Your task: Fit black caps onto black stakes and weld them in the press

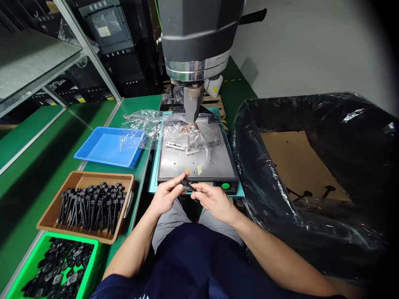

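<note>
A slim black plastic part with a wider head is held between my two hands, just in front of the machine's base. My left hand pinches its head end between thumb and fingers. The thin end is gripped by the fingertips of my right hand, which partly hide it. Beyond them a grey metal machine plate carries a small metal fixture, partly covered with clear plastic film. The machine's pointed metal tool head hangs over that fixture.
At left stand a blue tray, a brown tray of black headed rods and a green bin of small black parts. A large box lined with black plastic stands at right, with a few black rods inside. A green button is on the machine's front.
</note>
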A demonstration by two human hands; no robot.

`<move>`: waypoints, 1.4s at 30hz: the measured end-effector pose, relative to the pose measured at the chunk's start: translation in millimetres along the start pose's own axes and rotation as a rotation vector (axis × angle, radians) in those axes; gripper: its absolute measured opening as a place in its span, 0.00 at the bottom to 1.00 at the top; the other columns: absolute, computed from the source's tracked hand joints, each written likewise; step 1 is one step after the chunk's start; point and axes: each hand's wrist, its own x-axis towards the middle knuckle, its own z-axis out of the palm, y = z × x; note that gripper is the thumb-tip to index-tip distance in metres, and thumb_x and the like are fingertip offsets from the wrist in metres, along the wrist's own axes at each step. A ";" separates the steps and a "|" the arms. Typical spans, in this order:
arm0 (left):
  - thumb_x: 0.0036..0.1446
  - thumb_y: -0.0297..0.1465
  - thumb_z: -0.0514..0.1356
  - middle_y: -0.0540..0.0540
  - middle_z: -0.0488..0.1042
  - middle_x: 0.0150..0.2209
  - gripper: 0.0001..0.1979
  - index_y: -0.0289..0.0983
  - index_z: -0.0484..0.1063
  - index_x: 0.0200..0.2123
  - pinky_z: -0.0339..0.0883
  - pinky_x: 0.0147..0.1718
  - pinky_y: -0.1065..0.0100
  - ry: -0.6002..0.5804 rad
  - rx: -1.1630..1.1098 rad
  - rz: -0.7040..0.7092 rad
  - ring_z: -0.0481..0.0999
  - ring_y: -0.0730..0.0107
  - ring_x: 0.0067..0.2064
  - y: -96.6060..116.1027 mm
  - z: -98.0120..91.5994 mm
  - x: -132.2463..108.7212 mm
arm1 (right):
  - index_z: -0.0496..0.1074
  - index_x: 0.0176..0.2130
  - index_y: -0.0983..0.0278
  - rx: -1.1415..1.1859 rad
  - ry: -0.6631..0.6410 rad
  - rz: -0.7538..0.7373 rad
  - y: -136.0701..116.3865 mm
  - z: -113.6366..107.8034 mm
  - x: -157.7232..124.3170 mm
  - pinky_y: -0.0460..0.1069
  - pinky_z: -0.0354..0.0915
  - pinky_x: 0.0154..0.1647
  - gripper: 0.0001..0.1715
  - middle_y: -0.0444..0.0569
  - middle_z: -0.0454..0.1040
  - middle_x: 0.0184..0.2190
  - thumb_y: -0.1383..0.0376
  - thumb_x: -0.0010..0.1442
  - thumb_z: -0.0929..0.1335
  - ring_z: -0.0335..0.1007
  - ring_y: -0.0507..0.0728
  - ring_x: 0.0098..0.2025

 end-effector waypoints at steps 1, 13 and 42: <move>0.59 0.36 0.62 0.43 0.67 0.62 0.24 0.45 0.69 0.58 0.74 0.48 0.57 0.003 0.044 0.034 0.73 0.53 0.57 -2.7 2.2 -0.2 | 0.70 0.51 0.63 0.048 -0.012 0.013 2.5 0.6 -0.1 0.45 0.53 0.19 0.19 0.47 0.73 0.33 0.58 0.63 0.65 0.55 0.47 0.19; 0.55 0.30 0.64 0.45 0.74 0.55 0.18 0.46 0.77 0.50 0.53 0.65 0.55 0.119 0.235 0.152 0.68 0.58 0.61 7.3 13.2 17.7 | 0.65 0.50 0.63 0.382 -0.007 0.075 14.7 12.5 21.5 0.47 0.65 0.24 0.29 0.50 0.72 0.36 0.49 0.58 0.70 0.70 0.53 0.29; 0.52 0.26 0.67 0.48 0.78 0.30 0.06 0.36 0.72 0.32 0.73 0.25 0.79 0.449 -0.794 -0.199 0.79 0.75 0.30 -18.8 -26.5 149.4 | 0.75 0.43 0.61 -0.359 0.716 -0.473 -3.8 -56.2 174.6 0.55 0.62 0.54 0.15 0.53 0.71 0.48 0.59 0.56 0.70 0.66 0.61 0.52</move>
